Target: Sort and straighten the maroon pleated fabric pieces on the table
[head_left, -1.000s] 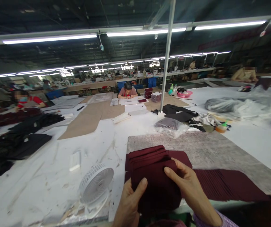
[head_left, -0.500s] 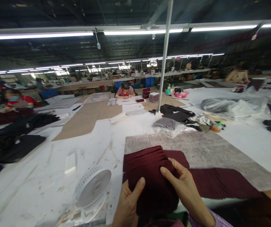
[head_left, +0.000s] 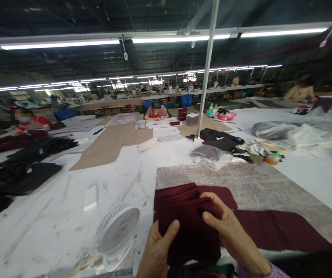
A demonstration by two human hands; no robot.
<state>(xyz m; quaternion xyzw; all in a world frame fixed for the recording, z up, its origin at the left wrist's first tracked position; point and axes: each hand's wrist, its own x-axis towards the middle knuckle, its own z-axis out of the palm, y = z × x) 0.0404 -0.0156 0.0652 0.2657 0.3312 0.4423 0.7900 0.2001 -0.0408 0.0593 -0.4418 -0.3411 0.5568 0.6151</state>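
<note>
Dark maroon fabric pieces (head_left: 193, 227) are held in front of me, layered and fanned at their far edge. My left hand (head_left: 161, 243) grips their left side, thumb on top and fingers underneath. At the right edge my right hand (head_left: 222, 220) pinches the fabric between thumb and fingers. More maroon pieces lie beneath and behind, and a fanned row of maroon pieces (head_left: 281, 229) spreads to the right. These rest on a grey mottled board (head_left: 252, 181). The undersides of the held pieces are hidden.
A small white fan (head_left: 118, 231) stands left of my hands, with a white block (head_left: 91, 197) behind it. Dark garments (head_left: 35, 177) lie at left. A metal pole (head_left: 208, 69) rises from the table beyond a plastic-wrapped bundle (head_left: 208, 154). A co-worker (head_left: 156, 112) sits opposite.
The held maroon pieces are less widely fanned, and the front one lies flatter. My right hand has moved slightly right. The whole view has shifted a little.
</note>
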